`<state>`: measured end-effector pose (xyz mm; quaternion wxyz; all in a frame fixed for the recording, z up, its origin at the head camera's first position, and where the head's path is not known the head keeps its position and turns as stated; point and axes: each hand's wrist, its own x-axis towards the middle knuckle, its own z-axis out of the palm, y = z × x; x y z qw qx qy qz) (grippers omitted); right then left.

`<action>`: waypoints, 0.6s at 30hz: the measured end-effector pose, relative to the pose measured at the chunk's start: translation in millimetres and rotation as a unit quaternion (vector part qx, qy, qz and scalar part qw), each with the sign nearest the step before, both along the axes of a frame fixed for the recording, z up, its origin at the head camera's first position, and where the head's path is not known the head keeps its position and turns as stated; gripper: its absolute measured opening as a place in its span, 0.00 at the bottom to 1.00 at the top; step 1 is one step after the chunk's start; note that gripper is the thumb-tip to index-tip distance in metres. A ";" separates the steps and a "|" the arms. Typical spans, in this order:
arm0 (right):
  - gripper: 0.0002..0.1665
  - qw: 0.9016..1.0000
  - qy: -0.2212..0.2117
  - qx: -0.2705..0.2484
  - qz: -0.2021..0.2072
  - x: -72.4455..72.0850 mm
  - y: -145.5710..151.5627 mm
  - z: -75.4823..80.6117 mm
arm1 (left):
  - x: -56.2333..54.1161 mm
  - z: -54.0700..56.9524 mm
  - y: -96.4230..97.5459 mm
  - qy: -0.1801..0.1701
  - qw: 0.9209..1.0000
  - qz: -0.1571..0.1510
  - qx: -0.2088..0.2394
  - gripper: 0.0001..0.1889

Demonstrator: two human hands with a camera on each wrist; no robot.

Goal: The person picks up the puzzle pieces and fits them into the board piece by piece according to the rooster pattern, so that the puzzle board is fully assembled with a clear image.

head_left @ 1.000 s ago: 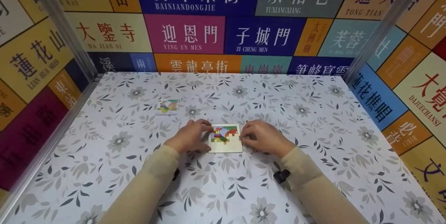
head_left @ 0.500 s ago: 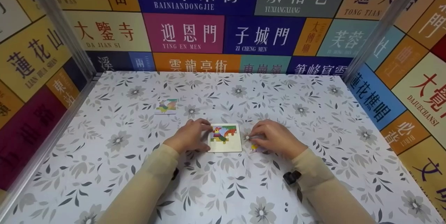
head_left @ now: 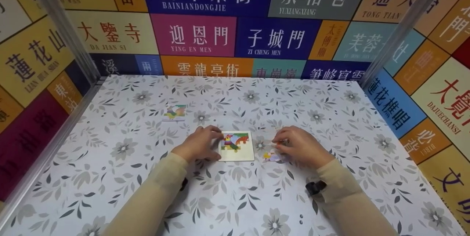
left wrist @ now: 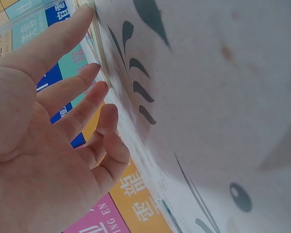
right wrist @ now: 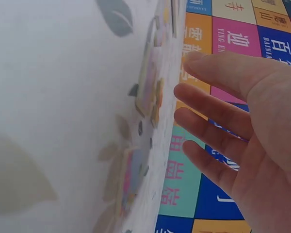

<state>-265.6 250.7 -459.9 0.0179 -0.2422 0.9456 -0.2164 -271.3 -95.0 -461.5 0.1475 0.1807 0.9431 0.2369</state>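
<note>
In the head view a small pale puzzle board (head_left: 235, 156) lies at the middle of the table, with a colourful bird picture (head_left: 235, 141) of joined jigsaw pieces across its upper part. My left hand (head_left: 200, 143) rests along the board's left side, thumb near the lower corner and fingers near the upper; the left wrist view shows the thumb (left wrist: 63, 36) at its edge. To the right, my right hand (head_left: 303, 146) hovers over loose jigsaw pieces (head_left: 271, 156), fingers loosely bent. No held piece is visible in the right wrist view, where another piece (right wrist: 131, 177) lies nearby.
A small square picture card (head_left: 174, 113) lies further back on the left. White cloth with grey flowers and leaves covers the table (head_left: 253, 195). Panels with large lettering (head_left: 198, 34) stand around its back and sides.
My right hand has moved away from the board's right edge, further to the right, and loose jigsaw pieces have come into view beneath it. The left hand and board stay nearly still.
</note>
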 end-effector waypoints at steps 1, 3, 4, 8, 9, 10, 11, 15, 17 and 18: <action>0.08 1.000 0.003 -0.002 -0.001 0.0 1.4 0.7 | 0.0 0.3 -0.3 -0.001 1.000 0.000 0.000 0.34; 0.08 1.000 0.017 -0.001 0.006 -0.8 4.0 1.1 | 0.0 0.5 -1.4 0.003 1.000 -0.003 0.002 0.34; 0.07 1.000 0.024 0.002 0.008 -1.0 5.7 1.2 | 0.3 0.4 -1.5 0.009 1.000 -0.008 0.004 0.34; 0.07 0.999 0.034 0.010 0.013 -3.7 11.8 -1.2 | 0.9 0.3 -1.8 0.029 0.999 -0.025 0.005 0.33; 0.08 0.999 0.034 0.011 0.014 -4.2 13.4 -1.7 | 0.9 0.4 -1.6 0.033 0.999 -0.028 0.005 0.33; 0.08 0.999 0.031 0.011 0.013 -4.6 14.8 -2.0 | 0.7 0.5 -1.6 0.031 0.999 -0.028 0.005 0.33; 0.09 0.999 0.029 0.011 0.012 -5.0 16.3 -2.1 | 0.6 0.5 -1.6 0.029 0.999 -0.027 0.006 0.33; 0.11 1.000 0.023 0.017 0.009 -5.0 22.2 -1.8 | 0.2 0.3 -1.6 0.022 0.999 -0.023 0.006 0.34; 0.11 1.000 0.019 0.020 0.007 -4.7 25.1 -1.5 | 0.3 0.3 -1.7 0.021 0.999 -0.023 0.006 0.34; 0.11 1.000 0.015 0.021 0.006 -4.5 26.4 -1.3 | 0.4 0.4 -1.7 0.020 1.000 -0.023 0.007 0.34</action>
